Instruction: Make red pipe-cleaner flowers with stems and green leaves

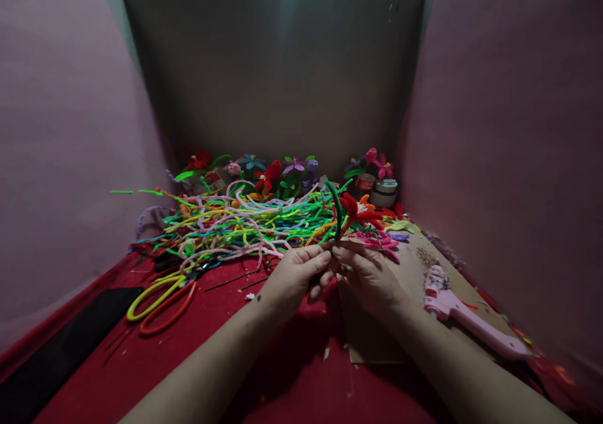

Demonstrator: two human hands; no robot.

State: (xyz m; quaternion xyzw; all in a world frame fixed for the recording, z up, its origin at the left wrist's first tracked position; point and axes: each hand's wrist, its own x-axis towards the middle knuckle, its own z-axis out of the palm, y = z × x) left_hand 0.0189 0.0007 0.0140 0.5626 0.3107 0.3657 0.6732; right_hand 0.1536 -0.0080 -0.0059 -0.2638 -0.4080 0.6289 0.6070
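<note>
We observe two bare hands brought together above the middle of the desk (292,389), which is covered in red cloth. The left hand (301,276) is nearly closed, its thumb and fingers pinching at the base of a red flower (360,209). The right hand (370,276) is likewise nearly closed, with its thumb and fingers at the same spot, touching or just beside the left. A dark green strand (338,213) rises from this pinch and curves over to the left at its top. We cannot tell which fingertips bear on the strand and which on the flower.

The red flower leans to the right of the strand, pale threads at its centre. Behind the hands we note a loose heap of coloured strands (254,223), and beyond it a row of finished-looking flowers (294,165) with a lidded jar (384,195) near its right end. To the left lies a hand tool (168,314) with yellow and orange-red handles, a flat black object (70,342) beside it. To the right we record a pink glue gun (475,325); brown cardboard (370,339) lies partly under the right forearm.
</note>
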